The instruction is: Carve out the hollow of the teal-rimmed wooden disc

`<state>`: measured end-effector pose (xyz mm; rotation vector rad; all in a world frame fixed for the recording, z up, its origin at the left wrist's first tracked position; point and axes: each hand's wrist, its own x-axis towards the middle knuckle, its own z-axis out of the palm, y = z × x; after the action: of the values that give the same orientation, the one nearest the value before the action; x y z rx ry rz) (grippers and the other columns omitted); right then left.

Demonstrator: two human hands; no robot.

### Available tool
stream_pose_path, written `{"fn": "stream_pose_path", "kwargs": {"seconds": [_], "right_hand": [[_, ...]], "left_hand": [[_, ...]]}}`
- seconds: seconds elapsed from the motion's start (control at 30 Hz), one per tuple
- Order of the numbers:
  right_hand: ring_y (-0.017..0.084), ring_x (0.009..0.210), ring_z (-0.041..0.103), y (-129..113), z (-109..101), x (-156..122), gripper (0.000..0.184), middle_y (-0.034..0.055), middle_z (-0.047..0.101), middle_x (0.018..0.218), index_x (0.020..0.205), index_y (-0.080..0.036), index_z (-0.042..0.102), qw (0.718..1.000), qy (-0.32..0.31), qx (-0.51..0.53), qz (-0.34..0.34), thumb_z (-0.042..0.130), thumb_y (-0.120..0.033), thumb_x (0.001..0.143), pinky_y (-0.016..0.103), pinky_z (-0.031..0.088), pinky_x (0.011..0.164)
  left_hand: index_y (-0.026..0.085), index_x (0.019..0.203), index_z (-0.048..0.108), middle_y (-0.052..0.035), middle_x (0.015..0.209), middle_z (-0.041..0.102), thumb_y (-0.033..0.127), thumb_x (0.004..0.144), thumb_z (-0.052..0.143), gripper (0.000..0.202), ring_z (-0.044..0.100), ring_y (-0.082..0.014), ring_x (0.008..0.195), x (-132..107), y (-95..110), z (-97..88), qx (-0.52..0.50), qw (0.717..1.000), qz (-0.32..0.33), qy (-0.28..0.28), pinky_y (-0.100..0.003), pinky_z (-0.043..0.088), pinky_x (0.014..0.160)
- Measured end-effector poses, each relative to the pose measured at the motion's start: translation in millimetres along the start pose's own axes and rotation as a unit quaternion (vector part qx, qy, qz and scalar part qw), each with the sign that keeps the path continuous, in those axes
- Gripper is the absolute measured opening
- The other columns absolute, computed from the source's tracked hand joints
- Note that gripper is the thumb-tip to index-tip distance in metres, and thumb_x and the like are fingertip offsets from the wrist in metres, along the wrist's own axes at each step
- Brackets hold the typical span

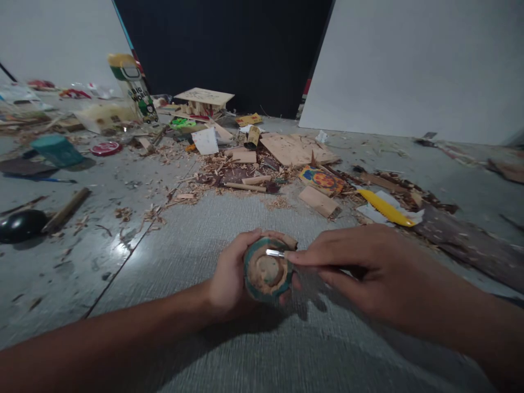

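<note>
A round carved wooden piece [268, 271] with a green rim lies tilted toward me in my left hand [231, 273], whose fingers wrap around its far side and edge. A groove runs around a raised lump at its centre. Between the thumb and fingers of my right hand [360, 267] is a thin carving tool [276, 253]. Its bright metal tip meets the upper part of the round piece's face; the handle is mostly hidden by my fingers.
Wood shavings and scraps litter the grey floor ahead, with a flat board [298, 148] among them. A yellow cutter [385, 207] lies at right. To the left are a black rounded object [22, 226], a wooden stick [67, 209] and a teal block [57, 150]. White panels stand behind.
</note>
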<state>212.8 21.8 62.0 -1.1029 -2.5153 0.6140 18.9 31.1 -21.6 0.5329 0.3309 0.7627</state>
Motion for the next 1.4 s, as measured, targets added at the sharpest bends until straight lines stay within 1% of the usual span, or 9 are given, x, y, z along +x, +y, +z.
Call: {"fn": "stream_pose_path", "kwargs": {"seconds": [0.13,0.3,0.43,0.53,0.67,0.83,0.97,1.17,1.4], "right_hand": [[0.008,0.066,0.066,14.0,0.4,3.4,0.027,-0.0033,0.076,0.079,0.105,-0.030,0.078,0.999,0.009,0.039,-0.035,0.062,-0.016,0.089,0.022,0.045,0.061],[0.008,0.068,0.067,12.3,3.5,3.8,0.029,-0.0029,0.076,0.080,0.107,-0.030,0.077,0.996,-0.014,0.086,-0.026,0.060,-0.013,0.090,0.021,0.046,0.064],[0.007,0.068,0.066,10.8,6.1,3.8,0.031,-0.0038,0.076,0.080,0.106,-0.029,0.077,0.997,0.002,0.075,-0.025,0.060,-0.010,0.089,0.020,0.046,0.063],[0.007,0.065,0.064,13.1,6.4,4.3,0.033,-0.0042,0.074,0.077,0.110,-0.030,0.076,0.997,0.005,0.065,-0.042,0.060,-0.010,0.089,0.020,0.044,0.059],[0.010,0.071,0.066,14.5,4.3,4.5,0.031,-0.0023,0.075,0.085,0.108,-0.031,0.077,0.998,-0.007,0.031,-0.051,0.060,-0.013,0.090,0.023,0.044,0.063],[0.012,0.071,0.065,16.1,0.8,3.0,0.029,-0.0011,0.074,0.086,0.111,-0.032,0.076,0.999,0.011,-0.001,-0.048,0.060,-0.018,0.092,0.025,0.043,0.065],[0.013,0.075,0.065,19.0,-2.9,0.2,0.031,-0.0016,0.073,0.088,0.111,-0.036,0.075,0.998,0.032,-0.038,-0.038,0.061,-0.018,0.090,0.026,0.043,0.066],[0.016,0.078,0.066,20.9,-7.6,-1.6,0.033,-0.0018,0.074,0.095,0.111,-0.037,0.075,0.994,0.032,-0.102,-0.024,0.058,-0.018,0.089,0.029,0.044,0.066],[0.023,0.097,0.069,15.1,0.0,3.8,0.034,0.0024,0.075,0.114,0.124,-0.029,0.068,0.991,0.035,-0.129,0.001,0.053,-0.022,0.094,0.037,0.050,0.079]], "left_hand": [[0.009,0.107,0.064,-0.0123,0.080,0.067,0.045,0.089,0.029,0.053,0.059,-0.0195,0.060,0.0,2.5,3.0,0.000,0.999,-0.044,-0.030,-0.030,0.043,0.058],[0.009,0.106,0.064,-0.0129,0.081,0.066,0.041,0.089,0.026,0.052,0.059,-0.0194,0.060,-0.5,3.6,8.1,0.015,0.998,-0.036,-0.043,-0.029,0.043,0.057],[0.009,0.106,0.063,-0.0131,0.080,0.066,0.041,0.089,0.025,0.053,0.058,-0.0193,0.059,0.8,2.6,7.5,0.003,0.999,-0.027,-0.039,-0.030,0.042,0.057],[0.008,0.106,0.064,-0.0137,0.080,0.067,0.045,0.089,0.025,0.057,0.058,-0.0196,0.058,1.7,2.7,4.4,-0.009,0.997,-0.053,-0.047,-0.030,0.041,0.055],[0.008,0.106,0.065,-0.0149,0.080,0.068,0.049,0.089,0.026,0.060,0.060,-0.0214,0.058,0.9,5.4,-1.0,-0.018,0.993,-0.089,-0.074,-0.031,0.041,0.054],[0.007,0.103,0.068,-0.0164,0.087,0.071,0.043,0.085,0.032,0.054,0.066,-0.0264,0.076,0.5,8.9,-6.4,-0.073,0.989,-0.082,-0.094,-0.038,0.049,0.068],[0.005,0.110,0.067,-0.0171,0.097,0.071,0.036,0.082,0.039,0.050,0.067,-0.0281,0.091,2.5,10.3,-7.0,-0.107,0.990,-0.062,-0.067,-0.039,0.050,0.076],[0.019,0.113,0.066,-0.0126,0.118,0.068,0.039,0.098,0.035,0.040,0.069,-0.0261,0.093,3.3,15.3,-1.0,-0.098,0.995,-0.035,-0.003,-0.036,0.053,0.067],[0.016,0.104,0.068,-0.0111,0.097,0.070,0.043,0.098,0.034,0.044,0.069,-0.0262,0.084,3.8,15.9,-0.2,-0.125,0.990,-0.032,0.058,-0.038,0.054,0.067]]}}
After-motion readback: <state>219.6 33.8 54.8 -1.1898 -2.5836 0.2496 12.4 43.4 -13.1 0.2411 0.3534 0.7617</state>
